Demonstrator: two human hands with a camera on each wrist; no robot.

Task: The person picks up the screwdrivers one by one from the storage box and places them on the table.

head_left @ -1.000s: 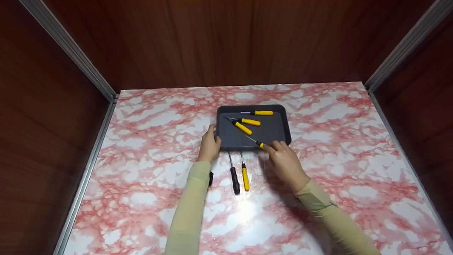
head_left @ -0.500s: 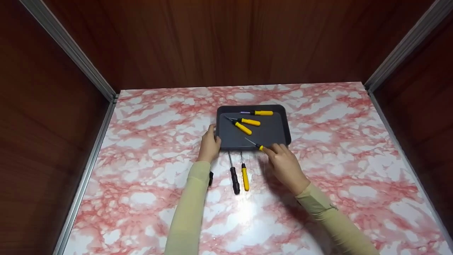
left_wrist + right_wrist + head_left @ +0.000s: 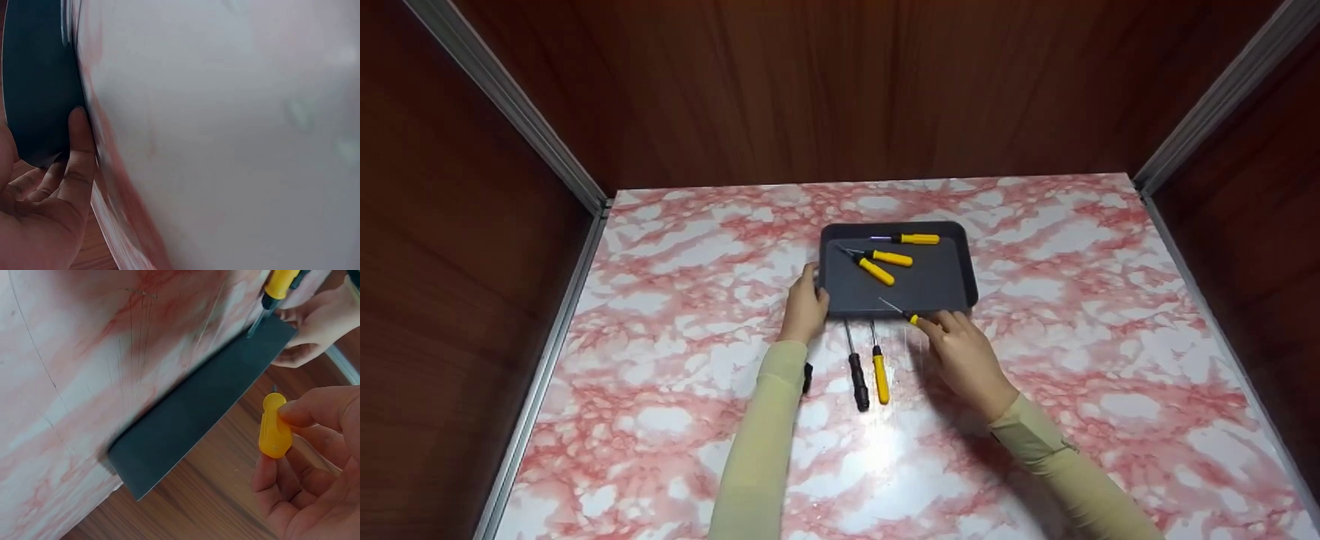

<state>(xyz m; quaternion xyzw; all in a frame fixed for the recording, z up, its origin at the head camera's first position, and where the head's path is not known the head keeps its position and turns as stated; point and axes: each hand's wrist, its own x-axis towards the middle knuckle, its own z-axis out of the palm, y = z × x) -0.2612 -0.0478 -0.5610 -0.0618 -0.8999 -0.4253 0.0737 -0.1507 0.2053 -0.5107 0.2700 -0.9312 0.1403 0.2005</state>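
Observation:
A dark grey tray stands on the marbled table. My left hand grips its near left corner; in the left wrist view, fingers lie along the tray's outer wall. My right hand pinches a yellow-handled screwdriver at the tray's near edge, its thin shaft pointing far left over the tray. The right wrist view shows thumb and fingers around the yellow handle. Inside the tray lie three more yellow-handled screwdrivers, one along the far side, two others with shafts crossing.
In front of the tray, a black-handled screwdriver and a yellow-handled screwdriver lie side by side, tips toward the tray. A small black object is partly hidden by the left sleeve. Dark wood panels enclose the table's back and sides.
My right hand has drawn slightly nearer to me with the screwdriver, which has shifted toward the tray's near edge. The left hand, tray and other screwdrivers have stayed put.

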